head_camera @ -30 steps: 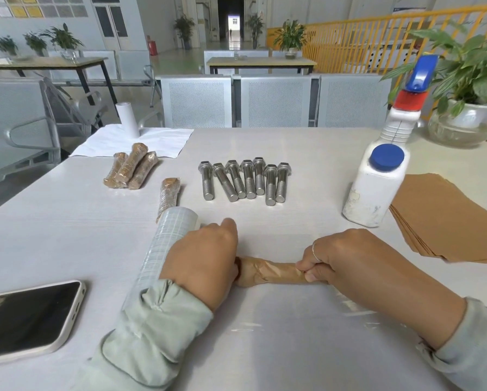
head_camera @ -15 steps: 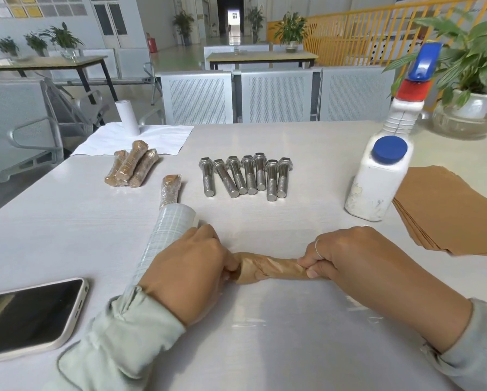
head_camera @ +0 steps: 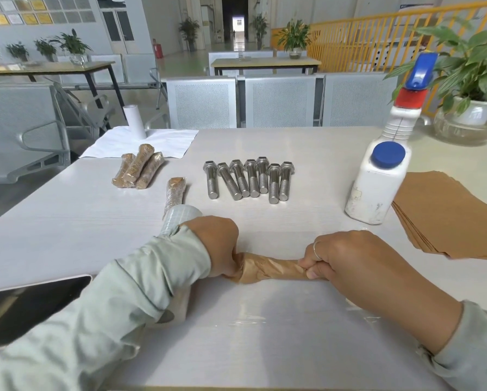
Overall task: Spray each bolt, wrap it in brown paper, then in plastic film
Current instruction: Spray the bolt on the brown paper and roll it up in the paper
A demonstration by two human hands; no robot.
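Gripping the paper-wrapped bolt [head_camera: 270, 268] at both ends, I've got my left hand [head_camera: 217, 246] curled round one end and my right hand [head_camera: 346, 261] pinching the other; it lies crosswise on the clear plastic film [head_camera: 265, 320] spread at the table's [head_camera: 67, 221] near edge. The film roll [head_camera: 180, 218] sits behind my left wrist. Beyond, seven bare bolts [head_camera: 249, 179] lie in a row, four finished wrapped bolts [head_camera: 149, 173] to their left, the spray bottle [head_camera: 378, 170] and brown paper sheets [head_camera: 451, 213] on the right, a phone [head_camera: 25, 309] near left.
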